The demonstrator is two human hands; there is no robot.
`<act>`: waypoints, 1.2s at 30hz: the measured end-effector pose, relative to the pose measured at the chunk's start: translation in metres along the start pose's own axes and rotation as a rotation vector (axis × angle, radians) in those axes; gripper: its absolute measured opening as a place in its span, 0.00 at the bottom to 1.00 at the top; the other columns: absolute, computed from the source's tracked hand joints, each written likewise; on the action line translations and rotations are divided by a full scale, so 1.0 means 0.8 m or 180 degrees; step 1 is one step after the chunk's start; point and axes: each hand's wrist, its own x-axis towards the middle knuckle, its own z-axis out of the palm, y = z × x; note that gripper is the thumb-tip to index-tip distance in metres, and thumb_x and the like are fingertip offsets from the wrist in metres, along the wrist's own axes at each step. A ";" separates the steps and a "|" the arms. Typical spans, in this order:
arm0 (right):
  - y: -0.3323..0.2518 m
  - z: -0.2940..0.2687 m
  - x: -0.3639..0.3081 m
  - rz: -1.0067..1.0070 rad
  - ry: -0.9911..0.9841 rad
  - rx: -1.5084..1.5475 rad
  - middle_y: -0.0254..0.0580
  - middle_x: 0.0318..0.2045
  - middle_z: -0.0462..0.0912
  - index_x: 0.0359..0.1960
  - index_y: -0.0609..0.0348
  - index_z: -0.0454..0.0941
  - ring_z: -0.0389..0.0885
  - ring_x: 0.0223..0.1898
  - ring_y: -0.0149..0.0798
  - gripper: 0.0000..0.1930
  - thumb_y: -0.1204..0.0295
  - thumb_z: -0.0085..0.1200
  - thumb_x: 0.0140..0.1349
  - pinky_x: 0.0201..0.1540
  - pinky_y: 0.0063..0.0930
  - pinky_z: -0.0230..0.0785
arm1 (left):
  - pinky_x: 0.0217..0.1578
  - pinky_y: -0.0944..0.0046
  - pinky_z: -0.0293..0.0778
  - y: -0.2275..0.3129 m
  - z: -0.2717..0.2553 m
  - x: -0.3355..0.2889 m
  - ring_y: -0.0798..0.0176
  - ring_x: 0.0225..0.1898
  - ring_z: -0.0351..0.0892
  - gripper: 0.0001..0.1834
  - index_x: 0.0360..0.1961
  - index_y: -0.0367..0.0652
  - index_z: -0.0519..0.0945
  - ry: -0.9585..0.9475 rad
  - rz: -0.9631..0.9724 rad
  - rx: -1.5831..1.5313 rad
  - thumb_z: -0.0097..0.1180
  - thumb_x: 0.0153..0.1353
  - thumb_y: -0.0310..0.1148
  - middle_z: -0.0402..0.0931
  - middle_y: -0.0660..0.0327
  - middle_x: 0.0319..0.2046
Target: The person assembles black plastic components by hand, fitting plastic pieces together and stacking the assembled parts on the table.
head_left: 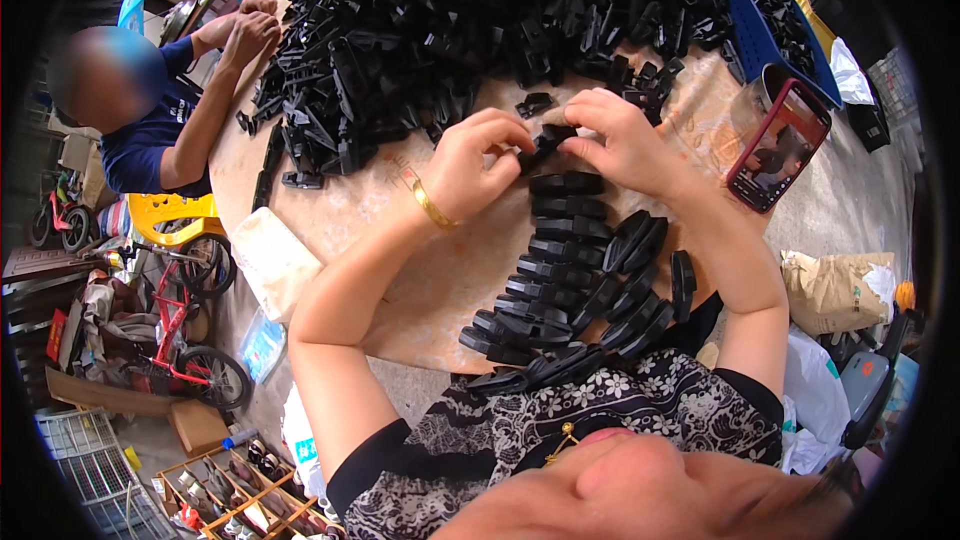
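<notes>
Both of my hands meet over the table, just in front of a big heap of black plastic parts. A small black plastic part is held between them. My left hand, with a gold bracelet at the wrist, pinches its left end. The fingers of my right hand close on its other end. Right below, a neat column of black plastic pieces runs toward my body. More such pieces lie to its right. A single loose part rests between my hands and the heap.
A phone leans beside a clear cup at the table's right. A blue crate of black parts stands behind it. At the far left, a co-worker's hands work at the table edge. A cream cloth hangs over the near left edge.
</notes>
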 end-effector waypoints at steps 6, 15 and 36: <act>0.009 -0.014 0.003 -0.0195 -0.0128 -0.0396 0.40 0.33 0.79 0.34 0.60 0.79 0.74 0.39 0.46 0.11 0.75 0.63 0.47 0.42 0.36 0.70 | 0.42 0.57 0.72 -0.004 0.012 -0.008 0.49 0.40 0.73 0.12 0.38 0.39 0.80 0.0239 0.0101 0.1412 0.61 0.51 0.30 0.74 0.55 0.35; 0.008 -0.030 0.001 -0.0293 -0.0454 -0.0531 0.42 0.27 0.74 0.30 0.62 0.77 0.72 0.35 0.47 0.10 0.75 0.63 0.45 0.38 0.37 0.68 | 0.41 0.57 0.72 -0.011 0.010 0.001 0.51 0.37 0.74 0.08 0.32 0.39 0.83 0.0390 -0.0143 0.1030 0.62 0.49 0.27 0.75 0.56 0.28; 0.017 0.013 0.013 -0.0454 0.0307 -0.0549 0.45 0.45 0.79 0.44 0.64 0.76 0.74 0.44 0.49 0.15 0.73 0.58 0.55 0.48 0.36 0.70 | 0.42 0.56 0.72 -0.046 -0.043 0.016 0.49 0.42 0.71 0.14 0.32 0.40 0.82 0.1402 -0.0237 0.2755 0.62 0.53 0.41 0.74 0.53 0.37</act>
